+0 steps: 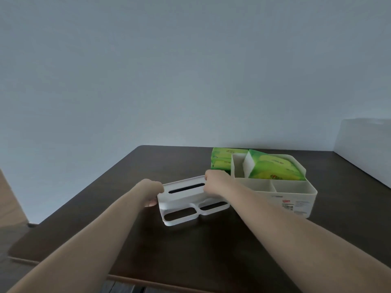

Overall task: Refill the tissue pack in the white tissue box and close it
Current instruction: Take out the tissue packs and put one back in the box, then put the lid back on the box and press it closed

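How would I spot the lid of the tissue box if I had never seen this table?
Look at the dark brown table, then at the two hands, the left hand and the right hand. The flat white lid is held between them, left of the open white box with its green tissue pack. Only the lid has a long dark slot.

The white tissue box [275, 187] and its lid [190, 199] looked like smooth matt plastic. The green tissue pack [275, 168] had glossy film wrapping, and the counter [148, 240] was dark matt wood.
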The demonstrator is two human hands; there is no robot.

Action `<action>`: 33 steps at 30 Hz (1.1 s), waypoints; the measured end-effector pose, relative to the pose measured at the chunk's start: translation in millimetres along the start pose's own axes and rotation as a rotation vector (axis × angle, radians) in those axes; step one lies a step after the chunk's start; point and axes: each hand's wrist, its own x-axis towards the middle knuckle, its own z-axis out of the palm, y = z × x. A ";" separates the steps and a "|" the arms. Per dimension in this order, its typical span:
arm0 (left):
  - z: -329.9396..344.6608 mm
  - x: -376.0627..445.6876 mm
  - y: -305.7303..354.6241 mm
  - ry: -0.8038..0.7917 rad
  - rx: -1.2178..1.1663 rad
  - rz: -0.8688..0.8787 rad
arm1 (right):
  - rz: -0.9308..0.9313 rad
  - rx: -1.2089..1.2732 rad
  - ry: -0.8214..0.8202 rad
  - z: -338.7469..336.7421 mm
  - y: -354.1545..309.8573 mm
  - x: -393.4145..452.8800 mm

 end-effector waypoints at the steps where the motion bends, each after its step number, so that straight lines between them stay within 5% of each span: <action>1: 1.0 0.2 -1.4 0.036 -0.016 0.005 | 0.040 -0.015 -0.036 4.0 -1.3 3.7; 6: 4.1 15.0 -18.8 0.187 -0.045 0.070 | 0.148 0.090 -0.031 16.4 -3.1 16.4; 15: 3.2 -3.0 1.3 0.230 -0.353 0.128 | 0.069 0.148 0.182 -10.5 1.9 6.1; 27: 55.1 -70.2 96.1 0.233 -0.192 0.457 | 0.129 0.356 0.600 -105.4 81.3 -48.3; 33: 107.9 -82.2 129.1 0.132 -0.161 0.518 | 0.246 0.382 0.654 -112.1 140.3 -70.3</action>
